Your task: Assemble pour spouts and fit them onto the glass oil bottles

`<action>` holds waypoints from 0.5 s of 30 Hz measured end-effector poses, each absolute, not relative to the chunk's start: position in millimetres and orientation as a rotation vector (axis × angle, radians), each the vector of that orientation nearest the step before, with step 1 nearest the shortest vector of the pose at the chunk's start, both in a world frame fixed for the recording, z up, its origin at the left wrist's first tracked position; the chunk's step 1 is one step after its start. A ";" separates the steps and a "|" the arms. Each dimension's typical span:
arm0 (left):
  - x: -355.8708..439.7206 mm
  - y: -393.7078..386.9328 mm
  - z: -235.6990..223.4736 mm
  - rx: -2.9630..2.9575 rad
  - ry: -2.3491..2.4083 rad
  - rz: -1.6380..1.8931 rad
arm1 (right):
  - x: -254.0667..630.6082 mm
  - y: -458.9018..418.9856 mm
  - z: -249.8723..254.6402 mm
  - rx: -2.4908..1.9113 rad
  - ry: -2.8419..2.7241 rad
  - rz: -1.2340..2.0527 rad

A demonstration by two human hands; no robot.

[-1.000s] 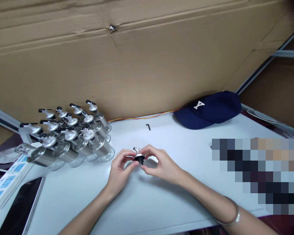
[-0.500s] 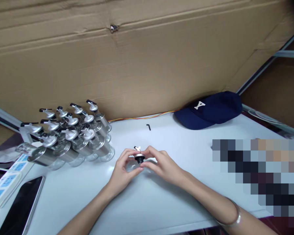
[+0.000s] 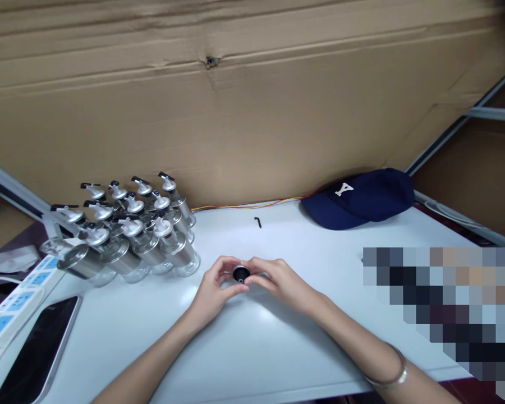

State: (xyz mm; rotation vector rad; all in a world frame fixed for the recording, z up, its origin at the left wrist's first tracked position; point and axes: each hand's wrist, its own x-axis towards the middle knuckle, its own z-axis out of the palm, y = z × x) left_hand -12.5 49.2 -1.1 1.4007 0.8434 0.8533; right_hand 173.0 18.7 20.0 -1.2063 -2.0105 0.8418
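Note:
Between my two hands, above the middle of the table, is a bottle pourer stopper [image 3: 241, 274], its black ribbed underside tipped toward me. Fingers and thumb of my left hand [image 3: 219, 283] close on its left side. From the right, my right hand [image 3: 271, 278] pinches it too. Its silver spout is hidden in this view. Beyond the hands, a small bent black piece [image 3: 258, 222] lies alone on the white table [image 3: 311, 348]. To the left stand several glass and steel bottles [image 3: 179, 249] topped with silver pourers and black levers.
A navy cap [image 3: 362, 199] rests at the back right against the cardboard wall [image 3: 252, 129]. A phone [image 3: 40, 348] and a white power strip [image 3: 21, 300] lie at the left edge. Thin wires [image 3: 252, 206] run along the back. A blurred-out patch covers the right side.
The pourer stopper has been tilted so its black underside faces me and its spout no longer shows. Both hands keep hold of it. My view has shifted slightly.

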 end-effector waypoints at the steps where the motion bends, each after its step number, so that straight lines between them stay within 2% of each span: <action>1: -11.9 49.5 -1.6 1.383 0.852 0.852 | 172.8 19.9 20.1 -1.187 -2.027 0.829; 4: -10.4 49.4 -2.1 1.355 0.860 0.849 | 174.2 27.7 22.6 -1.152 -2.085 0.792; 6: -9.8 49.0 -1.9 1.355 0.847 0.852 | 178.2 39.2 25.4 -1.367 -2.098 0.691; 9: -9.6 48.6 -2.2 1.367 0.834 0.887 | 188.2 66.7 27.0 -1.912 -1.963 0.383; 15: -9.3 50.0 -4.6 1.283 0.819 0.919 | 197.4 115.8 16.5 -2.208 -1.834 0.264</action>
